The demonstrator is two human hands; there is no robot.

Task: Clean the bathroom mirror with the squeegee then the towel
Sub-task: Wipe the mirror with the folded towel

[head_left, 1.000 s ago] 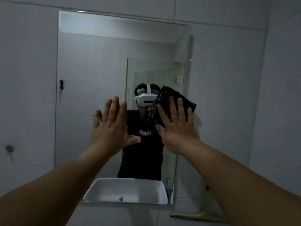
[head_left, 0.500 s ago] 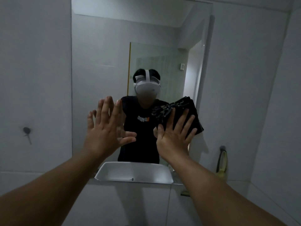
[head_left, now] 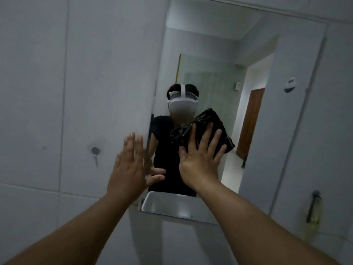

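A frameless bathroom mirror [head_left: 219,44] hangs on the pale tiled wall and reflects a person in a black shirt wearing a white headset. My right hand [head_left: 200,159] lies flat, fingers spread, pressing a folded black towel [head_left: 221,129] against the glass in the mirror's lower middle. My left hand [head_left: 131,169] is raised with fingers apart, palm flat at the mirror's left edge, partly over the wall tile, and holds nothing. A dark-handled tool with a yellowish part [head_left: 313,209], perhaps the squeegee, hangs on the wall at lower right.
A white washbasin shows as a reflection [head_left: 168,205] at the mirror's bottom edge. A metal screw hook [head_left: 95,152] sticks out of the left wall tile. A small round fitting [head_left: 290,85] sits on the wall right of the mirror. A brown door [head_left: 250,123] appears reflected.
The view has swung left and tilted, so the mirror now sits right of centre. My right hand with the towel moved down the glass. My left hand shifted to the mirror's left edge.
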